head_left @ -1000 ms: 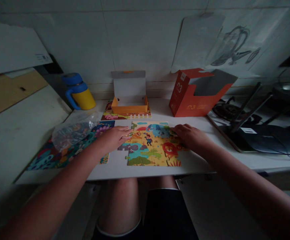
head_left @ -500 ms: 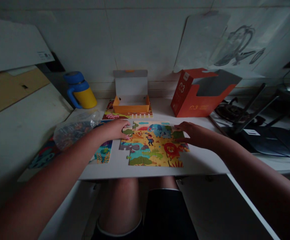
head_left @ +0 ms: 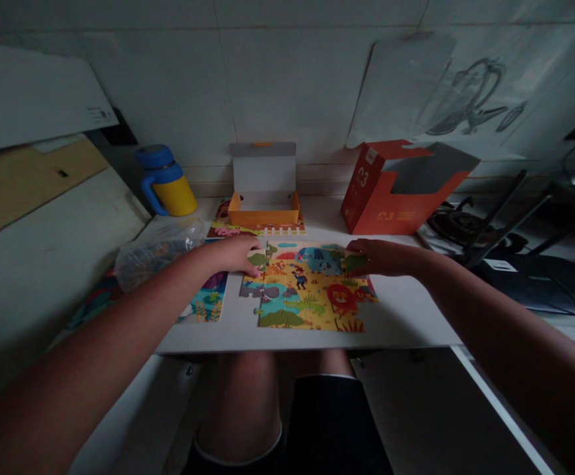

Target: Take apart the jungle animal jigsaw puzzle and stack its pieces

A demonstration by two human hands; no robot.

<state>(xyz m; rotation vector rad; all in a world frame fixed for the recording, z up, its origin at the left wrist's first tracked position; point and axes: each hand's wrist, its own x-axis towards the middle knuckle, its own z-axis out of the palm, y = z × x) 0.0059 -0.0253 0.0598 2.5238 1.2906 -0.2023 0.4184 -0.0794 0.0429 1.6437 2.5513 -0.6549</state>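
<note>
A partly joined animal jigsaw puzzle [head_left: 311, 290] lies flat on the white tabletop, with a blue elephant, red lion and grey hippo on it. Its left and lower edges are uneven. My left hand [head_left: 237, 254] grips the upper left edge, thumb and fingers around a green-bush part. At the upper right edge, my right hand [head_left: 377, 257] has its fingers closed on another green part, the thumb partly hidden. Left of the puzzle lies a blue sea-themed puzzle [head_left: 210, 303], partly covered by my left forearm.
A clear plastic bag [head_left: 156, 254] of pieces sits at left, near a blue-and-yellow jug [head_left: 171, 188]. Behind the puzzle, an open orange box [head_left: 264, 216] rests on a farm picture [head_left: 222, 221]. A red box [head_left: 391, 204] and a stove [head_left: 458, 227] stand at right.
My right hand's fingers have drawn closer together on the puzzle's upper right edge. My left hand stays at the upper left edge. The whole view has shifted slightly.
</note>
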